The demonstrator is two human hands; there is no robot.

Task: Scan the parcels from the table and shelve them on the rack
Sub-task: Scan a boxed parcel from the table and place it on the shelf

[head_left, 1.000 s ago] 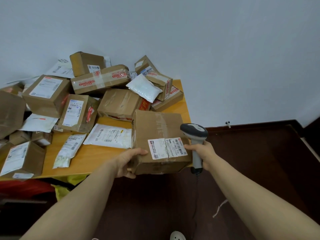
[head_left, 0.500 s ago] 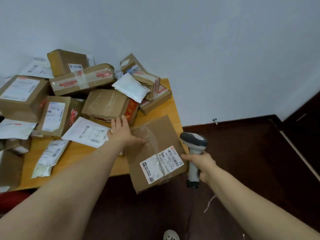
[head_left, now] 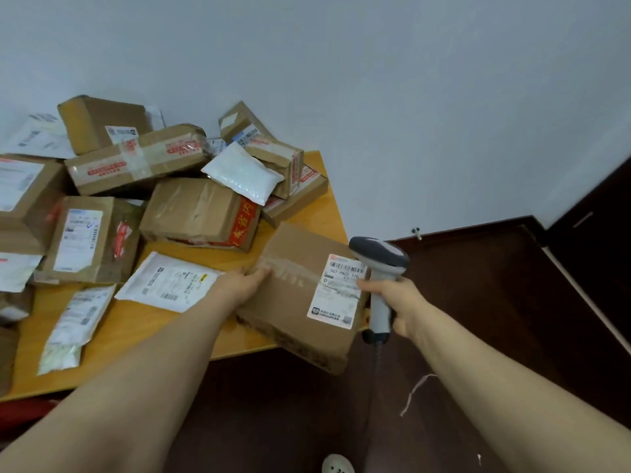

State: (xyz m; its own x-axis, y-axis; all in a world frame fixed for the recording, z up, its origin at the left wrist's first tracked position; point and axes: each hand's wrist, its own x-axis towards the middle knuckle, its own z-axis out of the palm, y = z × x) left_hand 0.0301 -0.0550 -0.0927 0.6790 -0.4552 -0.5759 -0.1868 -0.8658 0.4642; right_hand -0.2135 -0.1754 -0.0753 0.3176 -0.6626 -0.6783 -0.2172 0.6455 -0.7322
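Cardboard box (head_left: 293, 312) hangs off the table (head_left: 136, 324) corner (label up). Left hand (head_left: 240, 286) lies over its 9 o'clock edge, can't tell if gripping; right hand (head_left: 401, 302) clutches the scanner (head_left: 379, 256) at 3 o'clock.

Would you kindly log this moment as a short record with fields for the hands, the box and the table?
left hand: grips the box at its left edge
right hand: grips the scanner by its handle, head beside the label
box: brown cardboard, taped, overhanging the table's near right corner
label: white, barcoded, facing up at the box's right end
table: orange wood, piled with parcels
rack: not in view
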